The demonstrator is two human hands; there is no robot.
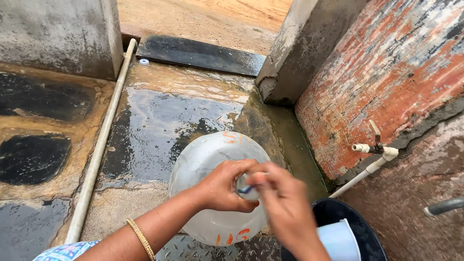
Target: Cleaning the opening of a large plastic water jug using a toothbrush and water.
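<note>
A large clear plastic water jug lies tilted on the wet ground, its neck pointing toward me. My left hand, with a gold bangle on the wrist, grips the jug's neck. My right hand is closed at the jug's mouth, pinching a small item with a blue mark between thumb and fingers; what it is I cannot tell. Orange markings show on the jug's side.
A black bucket with a white plastic cup inside stands at the lower right. A white tap projects from the red-painted wall. A long white pipe runs along the wet concrete floor. A small blue cap lies near the black mat.
</note>
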